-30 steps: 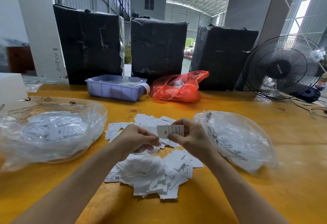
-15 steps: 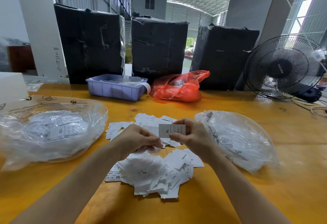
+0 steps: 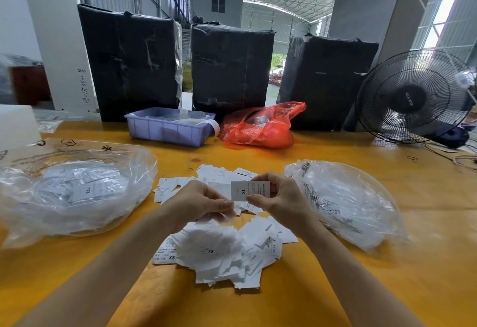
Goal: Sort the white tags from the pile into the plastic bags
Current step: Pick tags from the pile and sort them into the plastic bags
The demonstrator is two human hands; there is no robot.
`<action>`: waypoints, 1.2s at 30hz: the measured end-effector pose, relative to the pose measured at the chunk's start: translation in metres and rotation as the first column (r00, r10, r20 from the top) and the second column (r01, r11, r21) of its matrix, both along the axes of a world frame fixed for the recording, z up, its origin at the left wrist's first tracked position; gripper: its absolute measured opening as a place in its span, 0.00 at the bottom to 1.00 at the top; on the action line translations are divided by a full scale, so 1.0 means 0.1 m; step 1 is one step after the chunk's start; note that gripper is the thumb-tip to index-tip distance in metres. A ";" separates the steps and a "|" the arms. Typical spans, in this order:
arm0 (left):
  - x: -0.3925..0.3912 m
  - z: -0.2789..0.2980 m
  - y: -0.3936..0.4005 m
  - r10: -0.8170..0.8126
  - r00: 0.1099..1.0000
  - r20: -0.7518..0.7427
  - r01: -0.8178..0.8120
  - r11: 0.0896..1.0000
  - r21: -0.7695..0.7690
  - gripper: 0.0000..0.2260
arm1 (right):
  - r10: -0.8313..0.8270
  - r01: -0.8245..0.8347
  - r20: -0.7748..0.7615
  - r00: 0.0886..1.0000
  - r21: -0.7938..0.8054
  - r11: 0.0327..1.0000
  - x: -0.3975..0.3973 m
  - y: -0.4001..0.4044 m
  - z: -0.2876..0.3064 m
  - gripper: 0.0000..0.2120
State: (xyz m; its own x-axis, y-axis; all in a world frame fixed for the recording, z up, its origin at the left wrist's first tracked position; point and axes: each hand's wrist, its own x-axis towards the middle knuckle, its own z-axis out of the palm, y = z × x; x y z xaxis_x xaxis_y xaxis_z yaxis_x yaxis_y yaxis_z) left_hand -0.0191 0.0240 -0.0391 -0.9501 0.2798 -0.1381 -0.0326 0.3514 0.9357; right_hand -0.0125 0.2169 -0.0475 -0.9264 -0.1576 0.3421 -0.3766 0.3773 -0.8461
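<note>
A large warehouse with a metal roof stretches behind a yellow bench point(image 3: 426, 197). At the far edge of the bench stand three tall black-wrapped bundles point(image 3: 232, 68), a purple plastic tray point(image 3: 167, 130), a crumpled red bag point(image 3: 260, 128) and, at the right, a black fan point(image 3: 413, 97) whose base is partly cut off by the frame edge.

In the middle of the bench lies a loose pile of white tags point(image 3: 222, 257); a few show "XS" or "S", but most print is too small to read. Part of the pile is hidden behind the two hands.

Above the pile, the right hand point(image 3: 281, 200) pinches a single tag marked "XL" point(image 3: 250, 191) between thumb and fingers, holding it flat toward the camera. The left hand point(image 3: 198, 203) is just beside it, its fingers curled around a small bunch of tags; how many it holds cannot be made out, as the bunch is blurred and mostly covered by the hand.

To the left lies a clear plastic bag point(image 3: 74, 192) with tags inside, one reading "XXL" through the film. To the right lies a second clear bag point(image 3: 348, 203); its contents are hard to make out through the creases and glare.
</note>
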 end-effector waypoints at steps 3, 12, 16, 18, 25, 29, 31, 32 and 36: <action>0.01 0.00 0.00 -0.003 1.000 0.005 0.003 1.000 0.007 0.05 | 0.016 -0.016 0.006 1.000 0.007 1.000 0.00 0.01 0.00 0.11; -0.01 0.00 0.01 0.089 0.996 0.010 -0.089 0.995 0.034 0.05 | 0.156 -0.162 0.096 0.983 0.061 0.985 -0.01 0.01 -0.02 0.10; -0.01 0.01 0.04 0.109 0.994 0.023 -0.111 0.989 0.097 0.07 | 0.089 -0.094 0.075 0.993 0.063 0.994 -0.02 0.00 -0.02 0.10; -0.02 0.01 0.04 0.112 0.993 0.029 -0.114 0.987 0.111 0.07 | 0.068 -0.069 0.079 0.995 0.016 0.997 -0.02 0.01 -0.01 0.10; -0.02 -0.01 0.01 0.063 0.996 0.062 -0.071 0.986 0.152 0.05 | 0.044 -0.041 0.044 0.998 -0.061 0.997 0.01 0.00 0.02 0.07; -0.02 0.01 0.01 0.060 0.996 0.065 -0.070 0.985 0.159 0.06 | 0.023 -0.023 0.012 1.000 -0.035 0.999 0.01 0.00 0.01 0.07; -0.02 0.01 0.02 0.056 0.996 0.065 -0.065 0.986 0.153 0.06 | 0.005 -0.006 -0.007 1.000 -0.026 1.000 0.01 0.00 0.01 0.07; -0.02 0.01 0.01 0.054 0.996 0.066 -0.064 0.987 0.150 0.06 | -0.001 0.000 -0.015 1.000 -0.025 1.000 0.01 0.01 0.01 0.08; -0.02 0.00 0.01 0.055 0.997 0.061 -0.063 0.987 0.147 0.06 | 0.008 -0.008 -0.010 1.000 -0.038 0.999 0.01 0.02 0.02 0.08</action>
State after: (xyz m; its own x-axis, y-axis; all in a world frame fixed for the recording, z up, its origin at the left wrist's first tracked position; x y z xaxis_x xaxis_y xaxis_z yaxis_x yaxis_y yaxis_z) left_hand -0.0206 0.0249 -0.0394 -0.9574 0.2448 -0.1533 -0.1037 0.2043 0.9734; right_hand -0.0112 0.2185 -0.0454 -0.9216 -0.1516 0.3574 -0.3881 0.3420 -0.8558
